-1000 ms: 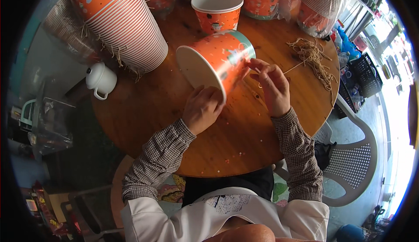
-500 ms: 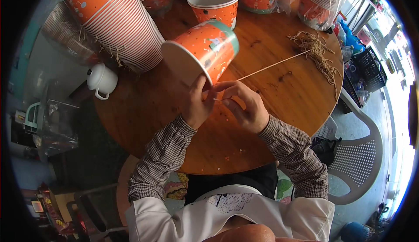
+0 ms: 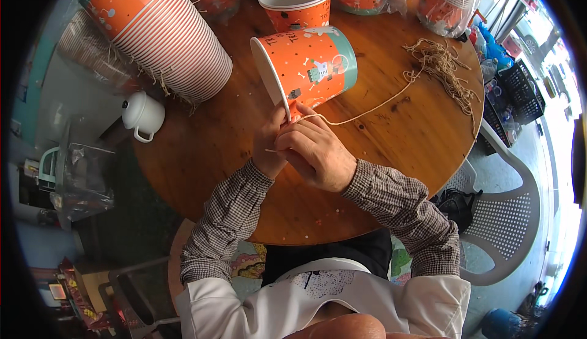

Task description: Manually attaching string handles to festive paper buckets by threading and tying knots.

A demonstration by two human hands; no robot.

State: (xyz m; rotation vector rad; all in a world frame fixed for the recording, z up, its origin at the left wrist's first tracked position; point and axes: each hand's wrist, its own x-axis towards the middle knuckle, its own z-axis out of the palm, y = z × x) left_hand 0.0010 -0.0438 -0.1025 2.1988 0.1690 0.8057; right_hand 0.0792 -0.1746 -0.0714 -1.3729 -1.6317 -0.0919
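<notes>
An orange paper bucket [image 3: 309, 70] with cartoon prints and a teal base band lies tilted on its side in the air, mouth toward the left. Its lower rim is pinched by my left hand [image 3: 268, 146], which is partly behind the right one. My right hand [image 3: 318, 155] presses close against the same rim, its fingers closed on a thin beige string [image 3: 373, 108]. A short string end pokes out beside the fingers. From there the string runs slackly across the wooden table [image 3: 379, 174] to a tangled heap of string [image 3: 443, 70]. Fingertips overlap, so the exact hold is partly hidden.
A tall leaning stack of orange buckets [image 3: 174, 42] with string handles stands at left, beside a white lidded pot [image 3: 143, 115]. One upright bucket [image 3: 296, 2] is behind the held one. Bagged bucket stacks [image 3: 449, 2] line the back. A plastic chair [image 3: 501, 223] stands at right.
The bucket has swung rightward and turned, showing more of its printed side. My right hand has moved left over the left hand. The string has gone from taut to slack.
</notes>
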